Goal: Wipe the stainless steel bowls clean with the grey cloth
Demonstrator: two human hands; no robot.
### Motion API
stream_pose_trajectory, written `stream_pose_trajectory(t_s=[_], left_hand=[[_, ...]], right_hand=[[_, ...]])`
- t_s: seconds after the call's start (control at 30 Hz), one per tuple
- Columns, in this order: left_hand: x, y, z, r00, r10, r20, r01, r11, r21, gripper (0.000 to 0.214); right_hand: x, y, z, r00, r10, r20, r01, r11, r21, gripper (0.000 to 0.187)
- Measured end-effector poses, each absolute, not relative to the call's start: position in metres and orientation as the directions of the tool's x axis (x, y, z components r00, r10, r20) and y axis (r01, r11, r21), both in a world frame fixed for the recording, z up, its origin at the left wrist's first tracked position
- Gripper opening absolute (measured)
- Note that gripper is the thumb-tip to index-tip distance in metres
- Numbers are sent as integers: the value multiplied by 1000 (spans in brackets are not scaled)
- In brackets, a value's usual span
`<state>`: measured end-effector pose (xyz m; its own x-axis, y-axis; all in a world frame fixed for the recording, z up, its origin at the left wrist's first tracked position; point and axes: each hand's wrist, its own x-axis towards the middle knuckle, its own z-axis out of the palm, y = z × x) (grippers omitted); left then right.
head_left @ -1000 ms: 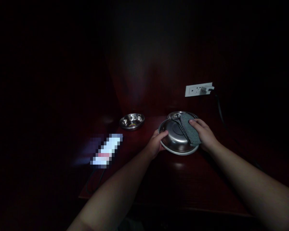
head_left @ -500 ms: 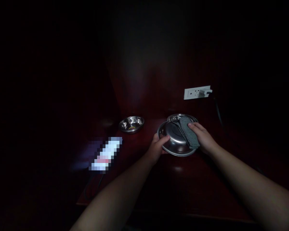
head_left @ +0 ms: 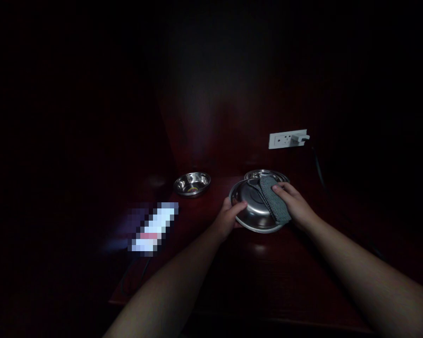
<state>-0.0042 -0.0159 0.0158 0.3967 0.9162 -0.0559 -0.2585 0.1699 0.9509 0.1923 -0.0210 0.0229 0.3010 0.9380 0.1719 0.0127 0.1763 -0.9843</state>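
Observation:
A steel bowl (head_left: 252, 211) is held bottom-up, tilted above the dark red table (head_left: 268, 277). My left hand (head_left: 229, 217) grips its left rim, fingers closed round the edge. My right hand (head_left: 294, 204) presses a grey cloth (head_left: 272, 201) against the bowl's underside, fingers lying on the cloth. Behind them a second steel dish (head_left: 266, 174) lies on the table, partly hidden by the held bowl.
A small steel bowl (head_left: 192, 183) sits at the back left of the table. A blurred-out white object (head_left: 152, 230) lies at the left edge. A white wall socket (head_left: 285, 139) with a plug and dark cable is on the back wall. The room is very dark.
My right hand and the cloth have slid a little leftward over the bowl's underside. The bowl stays in my left hand's grip.

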Motion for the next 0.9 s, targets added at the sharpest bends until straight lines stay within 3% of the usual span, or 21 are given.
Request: stream_pose_trajectory(t_s=[0.63,0.9], left_hand=[[-11,-7,19,393,911,-127,-100,180,979,58],[-14,-6,23,443,895,-49,-204,154,967,38]], right_hand=[[191,-26,26,214,964,158,-47,172,-984,34],[190,-28,28,153,981,124,-95,139,-986,31]])
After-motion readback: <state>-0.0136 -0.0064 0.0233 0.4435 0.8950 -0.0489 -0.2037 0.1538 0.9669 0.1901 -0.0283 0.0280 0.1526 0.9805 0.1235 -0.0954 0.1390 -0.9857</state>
